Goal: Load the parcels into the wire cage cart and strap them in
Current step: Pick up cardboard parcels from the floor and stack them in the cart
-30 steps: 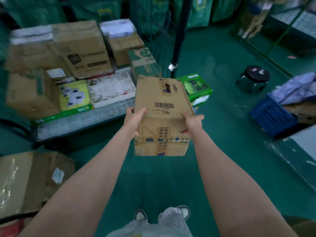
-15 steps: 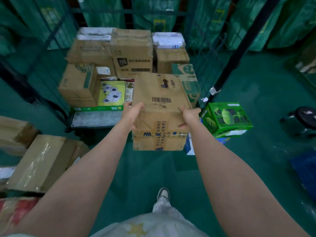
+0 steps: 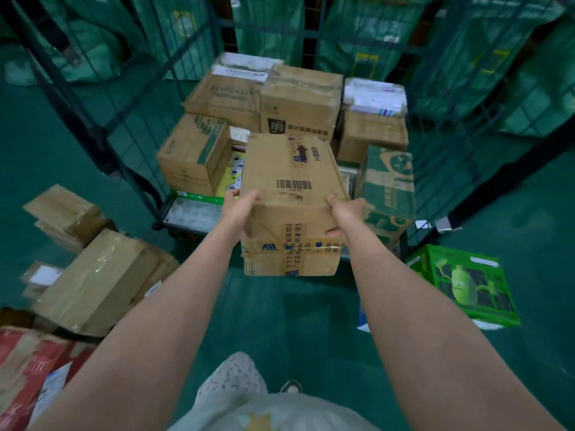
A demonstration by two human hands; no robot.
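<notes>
I hold a brown cardboard parcel [image 3: 291, 194] with a barcode and a blue arrow mark in front of me, above the floor at the cart's open front. My left hand [image 3: 239, 209] grips its left side with the thumb on top. Its right side is gripped by my right hand [image 3: 343, 213], fingers underneath. Straight ahead stands the wire cage cart [image 3: 133, 132], its base holding several stacked cardboard boxes [image 3: 298, 101], a green-printed box [image 3: 389, 188] at the right and a yellow pack [image 3: 231, 175] at the left.
Loose brown parcels [image 3: 93, 284] and a red one [image 3: 25, 365] lie on the green floor at my left. A bright green carton [image 3: 466, 284] sits on the floor at my right. Green sacks [image 3: 357, 35] hang behind the cage. The cart's mesh door [image 3: 460, 126] stands open at right.
I have turned and stepped towards the cart with the parcel in both hands. The cart now lies straight ahead and closer; the stool and blue crate have left the view.
</notes>
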